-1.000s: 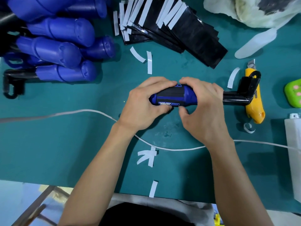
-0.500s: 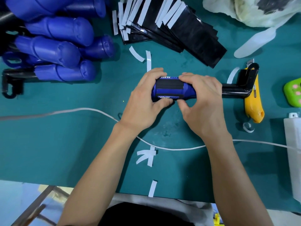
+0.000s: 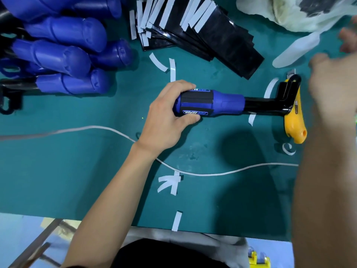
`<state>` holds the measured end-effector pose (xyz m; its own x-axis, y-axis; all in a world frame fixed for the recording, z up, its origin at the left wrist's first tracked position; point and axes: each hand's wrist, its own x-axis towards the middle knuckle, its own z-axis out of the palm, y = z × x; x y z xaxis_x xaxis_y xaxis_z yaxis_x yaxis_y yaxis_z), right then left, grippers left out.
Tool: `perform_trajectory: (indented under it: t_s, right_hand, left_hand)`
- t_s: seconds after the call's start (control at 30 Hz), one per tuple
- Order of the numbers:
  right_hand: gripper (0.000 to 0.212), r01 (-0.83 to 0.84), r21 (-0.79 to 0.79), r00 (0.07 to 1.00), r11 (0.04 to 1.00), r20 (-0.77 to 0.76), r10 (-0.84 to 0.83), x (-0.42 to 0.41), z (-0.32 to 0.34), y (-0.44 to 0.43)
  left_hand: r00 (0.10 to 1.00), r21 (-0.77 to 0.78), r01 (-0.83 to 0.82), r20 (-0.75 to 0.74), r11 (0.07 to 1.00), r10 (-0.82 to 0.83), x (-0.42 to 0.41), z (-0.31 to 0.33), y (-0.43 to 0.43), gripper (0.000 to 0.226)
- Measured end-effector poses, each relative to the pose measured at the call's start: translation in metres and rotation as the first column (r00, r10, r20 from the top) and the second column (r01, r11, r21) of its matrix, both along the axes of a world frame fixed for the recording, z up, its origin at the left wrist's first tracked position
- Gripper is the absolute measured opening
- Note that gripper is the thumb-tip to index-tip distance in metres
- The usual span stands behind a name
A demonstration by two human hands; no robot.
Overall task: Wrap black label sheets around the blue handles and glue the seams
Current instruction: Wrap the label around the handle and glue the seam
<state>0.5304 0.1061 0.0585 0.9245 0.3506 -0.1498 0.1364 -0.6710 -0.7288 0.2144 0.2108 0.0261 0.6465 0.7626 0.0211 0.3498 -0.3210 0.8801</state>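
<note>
At the far left I see a pile of blue handles (image 3: 63, 55) heaped on the green tabletop (image 3: 58, 180), some with black metal ends showing. A white cable (image 3: 96, 129) runs across the tabletop from the left edge and passes under my left forearm.

Near the middle, my left hand (image 3: 166, 117) grips the butt end of the blue handle (image 3: 228, 104), fingers (image 3: 183, 86) curled over its far side and thumb pressed on its near side. This handle lies level on the tabletop, pointing right. A black label sheet (image 3: 195, 98) is wrapped round its left half, just beside my palm.

Beyond it, at the far edge, a stack of black label sheets (image 3: 222, 39) lies fanned out, with white strips along the sheets' far ends. Loose white paper strips (image 3: 170, 182) are scattered across the tabletop.

To the right, the handle's black shaft (image 3: 266, 105) ends in a bent bracket lying over a yellow utility knife (image 3: 293, 122).

At the right edge, my right hand (image 3: 332, 84) is raised, clear of the handle and blurred; I cannot tell how its fingers are set.
</note>
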Motion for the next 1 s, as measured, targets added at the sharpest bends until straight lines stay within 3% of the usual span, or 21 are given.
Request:
perform_trajectory:
  t_s: [0.07,0.17,0.4,0.53,0.6,0.67,0.77,1.0]
  right_hand:
    - [0.044,-0.110,-0.073,0.994,0.991,-0.013,0.109,0.012,0.000,0.014]
    - [0.052,-0.205,-0.051,0.977,0.977,0.052,0.207,0.011,0.008,0.024]
    - [0.036,-0.285,-0.065,0.947,0.956,0.134,0.292,-0.003,0.001,0.027]
    - [0.034,-0.314,0.247,0.934,0.917,0.256,0.250,-0.034,0.017,0.011]
    - [0.034,-0.324,0.512,0.946,0.796,0.168,0.276,-0.065,0.024,0.003]
    - [0.033,-0.184,0.714,0.940,0.675,-0.073,0.333,-0.100,0.027,-0.006]
    - [0.034,0.070,0.767,0.840,0.638,-0.390,0.376,-0.126,0.026,-0.014]
    - [0.036,0.059,0.830,0.679,0.555,-0.441,0.587,-0.117,0.012,-0.015]
  left_hand:
    - [1.000,0.000,0.005,0.001,1.000,-0.005,0.000,0.000,0.001,0.062]
    - [1.000,0.009,0.008,-0.007,1.000,-0.008,0.000,0.000,0.001,0.065]
    - [1.000,0.025,0.020,-0.013,0.999,-0.020,0.000,0.000,0.003,0.063]
    - [1.000,0.014,0.019,-0.010,1.000,-0.019,0.000,0.000,0.003,0.062]
    - [1.000,0.013,0.013,-0.006,1.000,-0.013,-0.001,-0.001,0.003,0.062]
    - [1.000,0.015,0.007,-0.006,1.000,-0.007,0.000,-0.001,0.002,0.062]
    - [1.000,0.019,0.003,-0.009,1.000,-0.003,0.000,0.000,0.001,0.060]
    - [1.000,0.015,0.009,-0.005,1.000,-0.009,0.000,0.003,0.001,0.062]
